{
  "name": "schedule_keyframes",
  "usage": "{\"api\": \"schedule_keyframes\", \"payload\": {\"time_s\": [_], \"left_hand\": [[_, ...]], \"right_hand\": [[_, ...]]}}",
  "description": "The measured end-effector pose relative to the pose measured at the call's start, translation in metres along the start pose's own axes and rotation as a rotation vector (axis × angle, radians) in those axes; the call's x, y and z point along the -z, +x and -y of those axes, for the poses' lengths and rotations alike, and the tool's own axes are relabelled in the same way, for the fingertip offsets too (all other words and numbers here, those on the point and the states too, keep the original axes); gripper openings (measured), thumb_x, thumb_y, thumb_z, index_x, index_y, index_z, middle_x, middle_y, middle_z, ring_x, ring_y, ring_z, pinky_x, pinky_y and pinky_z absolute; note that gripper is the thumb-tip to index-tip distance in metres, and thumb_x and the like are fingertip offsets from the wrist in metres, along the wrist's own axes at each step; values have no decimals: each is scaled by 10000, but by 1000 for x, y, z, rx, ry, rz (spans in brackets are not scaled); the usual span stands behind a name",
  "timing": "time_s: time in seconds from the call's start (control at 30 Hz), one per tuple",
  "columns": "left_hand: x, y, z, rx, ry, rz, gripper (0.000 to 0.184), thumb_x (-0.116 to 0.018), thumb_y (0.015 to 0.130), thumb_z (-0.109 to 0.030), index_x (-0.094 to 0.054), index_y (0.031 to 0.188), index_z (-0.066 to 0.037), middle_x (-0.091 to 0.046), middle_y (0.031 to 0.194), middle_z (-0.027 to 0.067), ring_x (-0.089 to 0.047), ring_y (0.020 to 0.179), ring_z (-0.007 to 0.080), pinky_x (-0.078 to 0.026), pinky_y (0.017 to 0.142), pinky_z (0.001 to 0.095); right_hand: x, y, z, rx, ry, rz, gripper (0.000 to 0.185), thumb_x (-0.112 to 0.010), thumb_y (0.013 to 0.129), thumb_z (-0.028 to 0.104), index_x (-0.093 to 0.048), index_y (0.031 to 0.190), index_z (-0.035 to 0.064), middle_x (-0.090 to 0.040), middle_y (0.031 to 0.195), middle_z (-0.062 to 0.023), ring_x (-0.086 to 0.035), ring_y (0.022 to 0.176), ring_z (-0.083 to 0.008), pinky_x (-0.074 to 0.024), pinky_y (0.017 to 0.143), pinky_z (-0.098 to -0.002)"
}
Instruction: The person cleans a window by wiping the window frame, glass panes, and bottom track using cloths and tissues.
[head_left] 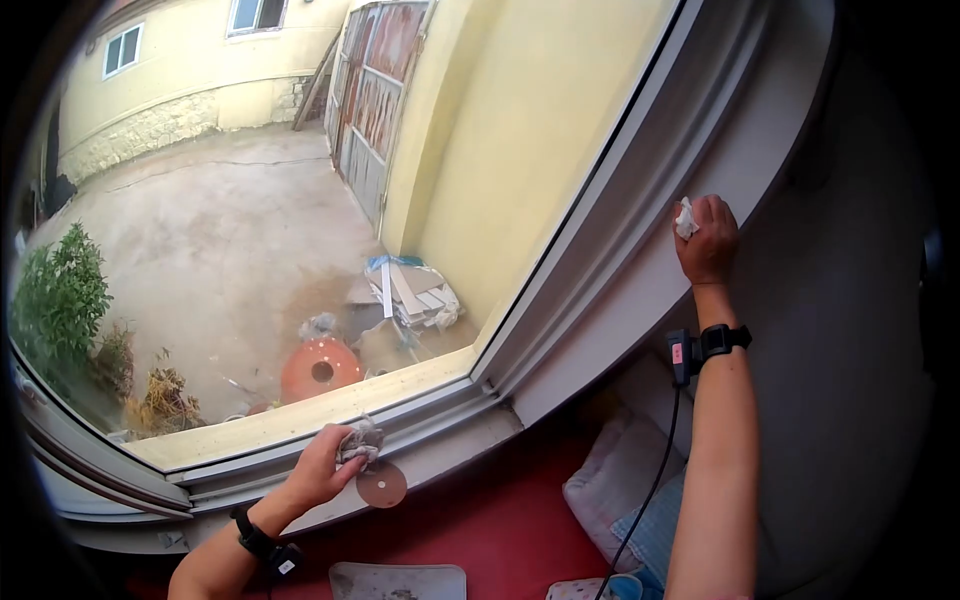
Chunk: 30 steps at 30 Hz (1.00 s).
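Note:
My left hand [325, 467] is closed around a crumpled, greyish-white wad of tissue or cloth [361, 443], over the lower track of the window frame [430, 408]. Just below it, a round brown disc [382, 487] with a small light centre lies at the edge of the windowsill [462, 450]. Up at the right, my right hand [708, 243] is a fist with a white crumpled wad [686, 218] showing between thumb and fingers. That fist is against or close to the pale side panel of the window [745, 135]; contact is unclear.
Below the sill is a red surface [480, 520] with a shallow pale tray [398, 582] and a light pillow [612, 480]. A black cable [655, 485] hangs from the device at my right wrist. A yard [215, 230] shows through the window glass.

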<state>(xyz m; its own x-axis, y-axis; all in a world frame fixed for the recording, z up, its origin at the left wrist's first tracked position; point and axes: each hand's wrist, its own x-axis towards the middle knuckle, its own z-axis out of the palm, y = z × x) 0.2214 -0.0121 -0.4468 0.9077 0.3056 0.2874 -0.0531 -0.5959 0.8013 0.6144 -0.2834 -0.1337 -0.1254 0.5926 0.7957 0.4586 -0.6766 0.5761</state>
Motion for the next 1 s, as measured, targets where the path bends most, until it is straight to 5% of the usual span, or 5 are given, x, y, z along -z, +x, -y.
{"api": "schedule_keyframes", "payload": {"time_s": [0.33,1.0], "left_hand": [[-107,201,-60,-340,-88,-17,382,-616,827,-71,-481,1181,-30,-521,1073,193,-534,1000,381,-447,840,412],[-156,249,-79,-371,-16,-96,363,-596,810,-31,-438,1127,48,-472,1083,245,-489,996,424,-420,875,425]], "right_hand": [[1,-1,3,-7,23,-48,248,-705,785,225,-505,774,79,-535,788,-76,-565,743,-250,-492,660,-348],[-1,4,5,-43,2,-113,259,-686,782,251,-479,729,105,-511,733,-68,-553,700,-242,-481,644,-344]]}}
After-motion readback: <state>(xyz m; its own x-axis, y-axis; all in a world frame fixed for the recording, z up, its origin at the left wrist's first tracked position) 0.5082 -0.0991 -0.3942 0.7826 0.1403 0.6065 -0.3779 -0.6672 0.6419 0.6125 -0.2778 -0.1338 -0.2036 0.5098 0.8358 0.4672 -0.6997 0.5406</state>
